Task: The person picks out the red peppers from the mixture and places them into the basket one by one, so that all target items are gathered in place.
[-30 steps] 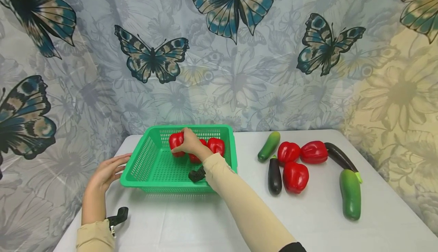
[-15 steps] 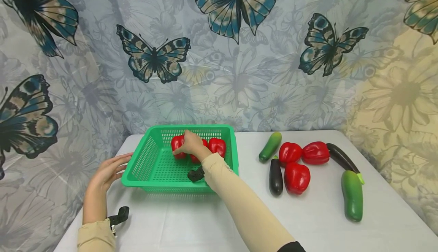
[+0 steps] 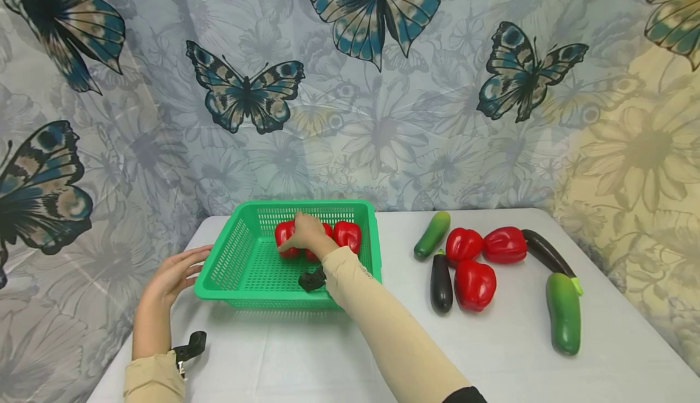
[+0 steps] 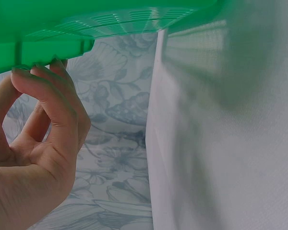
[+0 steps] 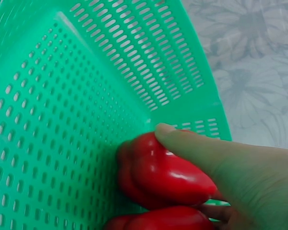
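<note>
A glossy, lobed red bell pepper (image 5: pixel 165 172) is located inside the rectangular green perforated plastic basket (image 3: pixel 262 295), toward the back wall. It is pinched between the thumb and fingers of the right hand (image 3: pixel 307 233); contact with the basket floor cannot be determined. Two further red peppers (image 3: pixel 347 236) are seen in the basket, one partly hidden by that hand. The left hand (image 3: pixel 174 274), well apart from the held pepper, is placed outside the basket's left side, fingers loosely bent, tips touching the rim. To the basket's right, three red peppers (image 3: pixel 474 284), two dark purple eggplants (image 3: pixel 440 282) and two elongated green vegetables (image 3: pixel 563 315) are laid on the white-covered table (image 3: pixel 372 354).
</note>
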Demonstrator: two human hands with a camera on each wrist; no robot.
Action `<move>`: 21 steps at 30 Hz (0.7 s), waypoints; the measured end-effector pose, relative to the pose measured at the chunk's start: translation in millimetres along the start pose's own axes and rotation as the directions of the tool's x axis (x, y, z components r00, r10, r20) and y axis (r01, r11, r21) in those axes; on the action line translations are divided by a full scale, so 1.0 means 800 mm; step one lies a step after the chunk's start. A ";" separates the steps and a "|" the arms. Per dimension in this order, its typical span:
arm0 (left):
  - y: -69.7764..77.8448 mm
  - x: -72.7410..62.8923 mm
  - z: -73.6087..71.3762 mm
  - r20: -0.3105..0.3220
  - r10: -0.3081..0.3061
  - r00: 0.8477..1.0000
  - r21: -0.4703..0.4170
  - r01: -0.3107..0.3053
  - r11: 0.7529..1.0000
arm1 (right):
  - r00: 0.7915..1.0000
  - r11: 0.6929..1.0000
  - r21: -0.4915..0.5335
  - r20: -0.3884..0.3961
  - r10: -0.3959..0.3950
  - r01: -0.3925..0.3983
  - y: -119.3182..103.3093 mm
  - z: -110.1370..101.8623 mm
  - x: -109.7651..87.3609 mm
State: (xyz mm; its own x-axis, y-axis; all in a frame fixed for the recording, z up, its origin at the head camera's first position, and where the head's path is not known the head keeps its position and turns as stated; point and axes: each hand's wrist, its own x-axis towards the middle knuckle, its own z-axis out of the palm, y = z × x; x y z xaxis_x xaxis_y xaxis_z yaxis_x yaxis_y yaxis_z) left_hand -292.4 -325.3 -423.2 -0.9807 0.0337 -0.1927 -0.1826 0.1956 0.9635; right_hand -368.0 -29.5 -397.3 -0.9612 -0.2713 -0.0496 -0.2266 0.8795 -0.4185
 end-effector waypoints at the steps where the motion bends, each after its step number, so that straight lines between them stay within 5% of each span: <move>1: 0.000 0.000 0.000 0.000 0.001 1.000 0.002 -0.001 1.000 | 1.000 1.000 -0.004 0.002 0.002 -0.002 0.000 0.001 0.000; 21: 0.001 -0.003 0.002 0.001 0.001 1.000 0.001 -0.001 1.000 | 1.000 0.998 -0.056 0.002 -0.009 0.009 0.001 0.000 -0.003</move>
State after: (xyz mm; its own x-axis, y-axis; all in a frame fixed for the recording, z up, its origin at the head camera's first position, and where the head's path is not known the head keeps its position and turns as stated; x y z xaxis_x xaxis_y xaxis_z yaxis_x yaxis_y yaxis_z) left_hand -290.3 -324.0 -422.0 -0.9808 0.0348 -0.1920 -0.1817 0.1964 0.9635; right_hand -366.2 -28.2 -397.8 -0.9589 -0.2798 -0.0474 -0.2437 0.8975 -0.3676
